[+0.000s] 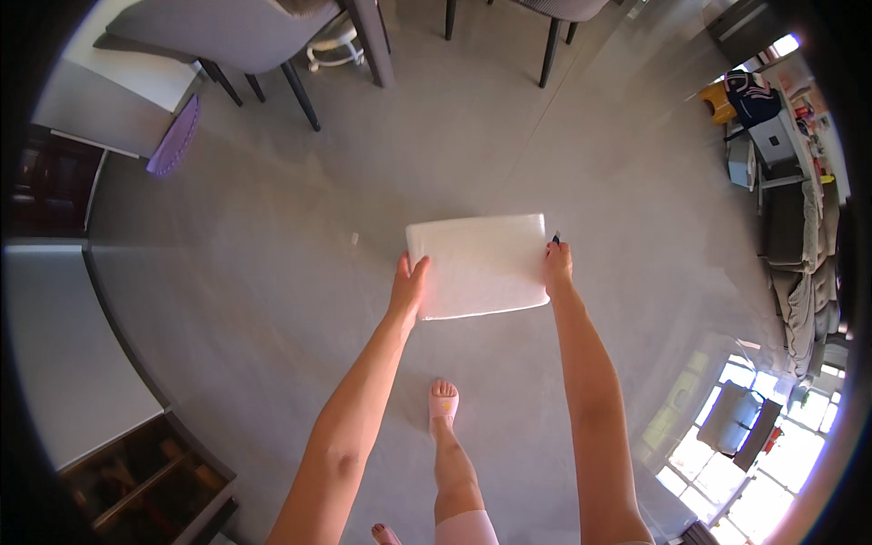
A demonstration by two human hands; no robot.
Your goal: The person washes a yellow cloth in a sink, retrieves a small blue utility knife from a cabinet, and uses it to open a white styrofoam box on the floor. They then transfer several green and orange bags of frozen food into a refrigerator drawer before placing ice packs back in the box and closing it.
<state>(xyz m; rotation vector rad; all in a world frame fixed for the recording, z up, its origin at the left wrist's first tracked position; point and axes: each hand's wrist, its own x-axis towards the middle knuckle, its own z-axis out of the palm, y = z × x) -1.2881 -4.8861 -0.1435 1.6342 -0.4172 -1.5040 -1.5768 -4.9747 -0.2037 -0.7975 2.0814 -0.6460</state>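
A white, flat rectangular package [480,267] is held out level in front of me, above the grey floor. My left hand [410,283] grips its left edge, the thumb on top. At its right edge my right hand [558,267] holds the package, and a small dark tool with a pale tip [556,238], perhaps a utility knife, sticks out from the same fist. The fingers under the package are hidden.
Upholstered chairs [225,34] with dark legs stand ahead. A purple scalloped item [176,139] is by the left wall. A yellow stool [717,102], a backpack [751,99] and a sofa [790,231] line the right side. My pink slipper [444,403] is on the floor.
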